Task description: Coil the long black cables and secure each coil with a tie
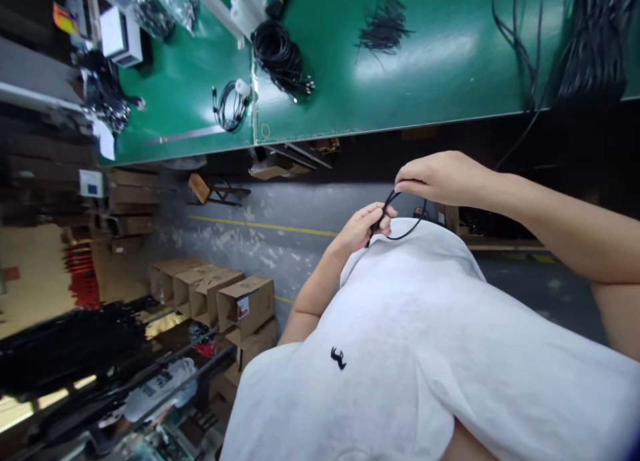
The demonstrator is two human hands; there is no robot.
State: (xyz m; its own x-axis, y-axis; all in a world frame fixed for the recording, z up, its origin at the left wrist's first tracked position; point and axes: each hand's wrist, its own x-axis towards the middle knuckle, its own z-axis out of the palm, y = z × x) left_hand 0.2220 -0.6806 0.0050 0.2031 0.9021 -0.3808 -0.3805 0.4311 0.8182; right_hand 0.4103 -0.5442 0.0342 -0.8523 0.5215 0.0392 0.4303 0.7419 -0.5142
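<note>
A black cable (416, 229) is looped between my two hands, in front of the white shirt and below the edge of the green table. My left hand (361, 227) is closed around gathered strands of it, with a short piece sticking out below the fingers. Higher and to the right, my right hand (445, 176) pinches the top of the loop between thumb and fingers. From behind my right wrist a thin stretch of cable runs up toward the table. The fingertips of my right hand partly hide the strands they grip.
On the green table (320, 117) lie a coiled cable bundle (277, 54), a smaller coil (230, 107), a pile of short black ties (384, 26) and a thick hank of black cables (593, 54). Cardboard boxes (245, 307) and a stool (203, 189) stand on the floor.
</note>
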